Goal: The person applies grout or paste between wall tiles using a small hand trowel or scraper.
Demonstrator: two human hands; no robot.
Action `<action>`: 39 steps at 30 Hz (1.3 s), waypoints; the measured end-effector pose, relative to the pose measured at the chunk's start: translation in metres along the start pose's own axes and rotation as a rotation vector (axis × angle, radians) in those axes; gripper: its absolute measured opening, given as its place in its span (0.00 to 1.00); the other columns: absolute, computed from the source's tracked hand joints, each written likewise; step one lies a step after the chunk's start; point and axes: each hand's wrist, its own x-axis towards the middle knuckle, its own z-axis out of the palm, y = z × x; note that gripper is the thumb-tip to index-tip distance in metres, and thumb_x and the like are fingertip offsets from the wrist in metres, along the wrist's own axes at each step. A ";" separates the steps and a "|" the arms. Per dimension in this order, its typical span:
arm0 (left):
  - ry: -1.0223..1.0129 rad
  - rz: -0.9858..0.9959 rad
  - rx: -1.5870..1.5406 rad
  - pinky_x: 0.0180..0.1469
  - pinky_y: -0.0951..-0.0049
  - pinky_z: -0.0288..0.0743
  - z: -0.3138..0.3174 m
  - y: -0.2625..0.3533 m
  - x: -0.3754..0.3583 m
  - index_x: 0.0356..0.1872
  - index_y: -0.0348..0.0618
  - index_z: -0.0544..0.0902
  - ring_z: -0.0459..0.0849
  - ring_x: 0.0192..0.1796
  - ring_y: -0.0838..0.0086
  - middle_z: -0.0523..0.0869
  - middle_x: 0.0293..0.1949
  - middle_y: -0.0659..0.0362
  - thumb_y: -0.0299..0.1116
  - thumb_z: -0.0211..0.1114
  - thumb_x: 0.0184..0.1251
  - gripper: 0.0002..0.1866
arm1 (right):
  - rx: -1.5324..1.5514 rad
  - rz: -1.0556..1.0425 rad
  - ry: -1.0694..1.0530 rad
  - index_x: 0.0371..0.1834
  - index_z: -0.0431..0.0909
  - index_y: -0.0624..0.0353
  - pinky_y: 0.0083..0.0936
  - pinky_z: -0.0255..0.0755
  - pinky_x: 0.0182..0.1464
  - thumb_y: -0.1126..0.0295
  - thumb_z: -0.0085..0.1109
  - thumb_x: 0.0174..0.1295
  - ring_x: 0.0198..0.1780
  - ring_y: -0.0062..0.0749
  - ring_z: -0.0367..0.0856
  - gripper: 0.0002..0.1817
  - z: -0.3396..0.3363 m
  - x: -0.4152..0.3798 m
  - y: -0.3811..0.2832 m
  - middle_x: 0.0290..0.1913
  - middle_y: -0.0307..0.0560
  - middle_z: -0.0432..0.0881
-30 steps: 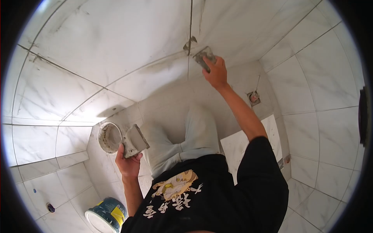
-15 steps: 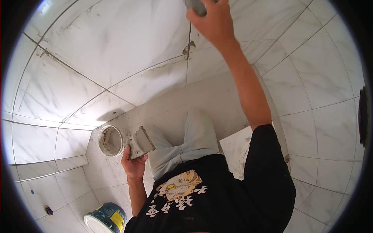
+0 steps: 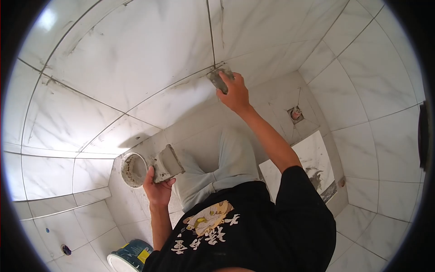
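My right hand (image 3: 237,94) grips a flat grey scraper (image 3: 220,80) smeared with grout, its face against the white marbled wall tiles (image 3: 136,54) where an upright joint meets a level one. Lower down, my left hand (image 3: 158,190) holds a small grout-caked board (image 3: 167,164) by its near edge, with a grey layer of grout on its top. Just left of that board stands a round white tub (image 3: 134,169) with grey paste inside and crusted walls. The underside of the scraper is hidden.
At the lower left stands a dark teal bucket (image 3: 131,256) with a yellow label. A loose white tile piece (image 3: 312,156) lies right of my legs (image 3: 213,167). Beyond it, a pipe stub (image 3: 296,113) sits in a square floor hole. Tiled walls enclose the space.
My right hand has come down from the top of the view with the scraper, along the upright joint to the corner below. The left hand still holds the board, nearly unmoved.
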 end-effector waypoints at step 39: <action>-0.663 0.719 0.675 0.75 0.48 0.59 0.038 -0.015 0.030 0.70 0.44 0.69 0.70 0.72 0.56 0.74 0.69 0.50 0.41 0.62 0.75 0.27 | 2.375 1.051 -0.903 0.70 0.67 0.60 0.36 0.75 0.32 0.41 0.35 0.71 0.38 0.44 0.80 0.37 -0.115 -0.131 -0.136 0.54 0.74 0.79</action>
